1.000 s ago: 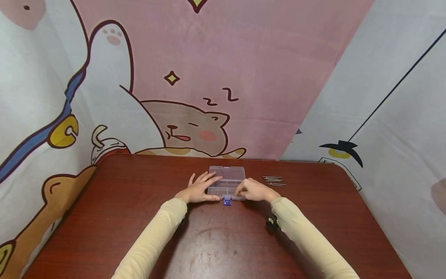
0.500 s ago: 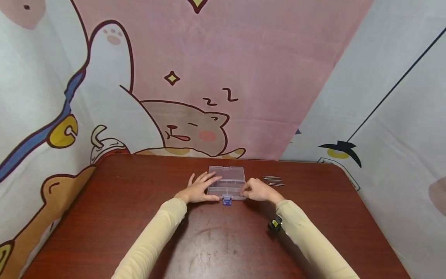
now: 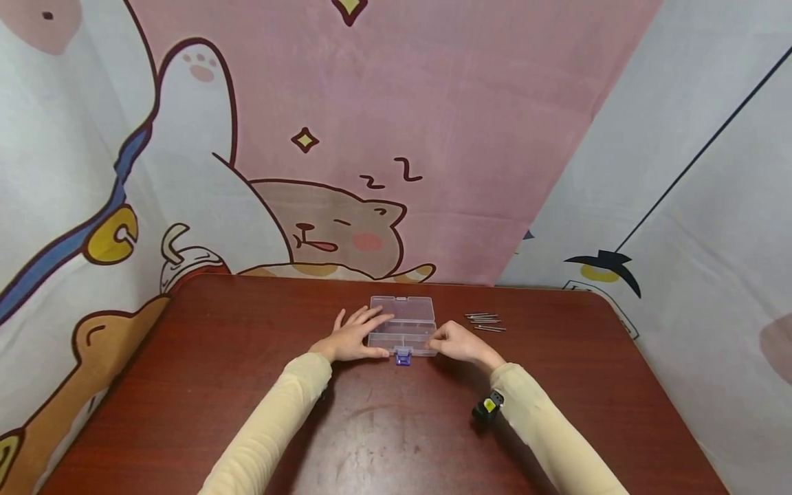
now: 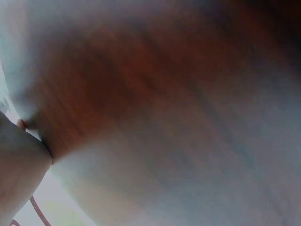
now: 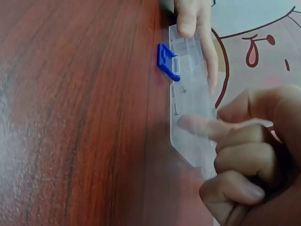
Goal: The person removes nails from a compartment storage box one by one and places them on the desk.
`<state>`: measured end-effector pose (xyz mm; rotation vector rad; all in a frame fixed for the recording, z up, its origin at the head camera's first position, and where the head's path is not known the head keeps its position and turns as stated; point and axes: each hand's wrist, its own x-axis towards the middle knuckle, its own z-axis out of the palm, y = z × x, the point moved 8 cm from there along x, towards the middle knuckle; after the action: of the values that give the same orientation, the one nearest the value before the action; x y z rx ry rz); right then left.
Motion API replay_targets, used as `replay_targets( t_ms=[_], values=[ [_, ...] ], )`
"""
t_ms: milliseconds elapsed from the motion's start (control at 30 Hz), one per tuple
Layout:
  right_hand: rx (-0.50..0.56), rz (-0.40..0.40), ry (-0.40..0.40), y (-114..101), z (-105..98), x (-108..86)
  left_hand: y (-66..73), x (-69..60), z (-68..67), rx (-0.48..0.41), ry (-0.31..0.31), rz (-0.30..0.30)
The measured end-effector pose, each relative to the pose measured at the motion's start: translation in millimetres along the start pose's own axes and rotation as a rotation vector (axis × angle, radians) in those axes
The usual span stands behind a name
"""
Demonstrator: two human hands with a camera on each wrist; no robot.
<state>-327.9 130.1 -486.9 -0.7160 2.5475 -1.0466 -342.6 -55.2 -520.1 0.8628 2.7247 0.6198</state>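
Note:
A clear divided box (image 3: 386,340) lies with its lid (image 3: 402,309) folded back and a blue latch (image 3: 403,357) at the front. My left hand (image 3: 349,340) rests spread on its left side, thumb at the front edge. My right hand (image 3: 459,342) is at the box's right end. In the right wrist view, the index finger of my right hand (image 5: 254,150) reaches over the front compartment, other fingers curled, nothing visibly held. Small metal pieces (image 5: 177,109) lie in that compartment. The left wrist view shows part of my left hand (image 4: 21,165) and blurred table.
Several thin metal rods (image 3: 485,319) lie on the brown table (image 3: 396,426) to the right of the box, behind my right hand. A cartoon-printed cloth (image 3: 470,172) hangs behind the table and along its sides.
My right hand drew back slightly to the right from the box's front right part, then shifted slightly toward it again. My left hand has stayed in place.

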Motion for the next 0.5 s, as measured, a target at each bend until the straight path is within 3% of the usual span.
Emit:
replay_targets(
  t_ms=[133,500],
  values=[
    [-0.009,0.025,0.028,-0.2,-2.4,-1.9,-0.2,1.4,-0.1,-0.008,0.003,-0.001],
    [0.115,0.095,0.045,6.0,3.9,-2.5,0.0,0.8,1.4,-0.007,0.004,0.003]
  ],
)
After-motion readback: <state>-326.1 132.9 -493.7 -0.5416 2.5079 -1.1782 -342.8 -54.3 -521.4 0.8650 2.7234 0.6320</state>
